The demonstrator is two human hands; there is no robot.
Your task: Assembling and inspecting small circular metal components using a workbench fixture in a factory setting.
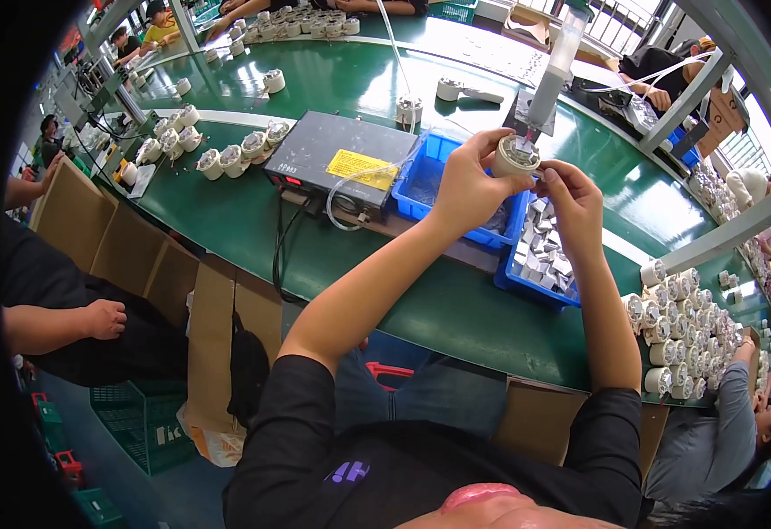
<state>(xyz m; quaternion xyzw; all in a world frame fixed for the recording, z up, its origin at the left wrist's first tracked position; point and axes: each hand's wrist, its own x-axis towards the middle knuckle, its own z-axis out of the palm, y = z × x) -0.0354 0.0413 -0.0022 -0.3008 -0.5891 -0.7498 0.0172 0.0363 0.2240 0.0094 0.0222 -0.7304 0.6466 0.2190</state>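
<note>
Head view: I am holding a small white round part (516,155) in my left hand (471,181), fingers wrapping around its side, raised above the blue bin (434,181) on the green table (227,212). My right hand (573,199) is pinching at the part's right edge, fingertips narrowly closed and touching it. The nozzle of an upright dispensing syringe (553,75) is pointing down just above the part's top face. A second blue bin (535,256) filled with small grey pieces is sitting beneath my right hand. A black control box (341,159) is resting left of the bins. White round parts (685,326) are standing in rows at the table's right edge.
</note>
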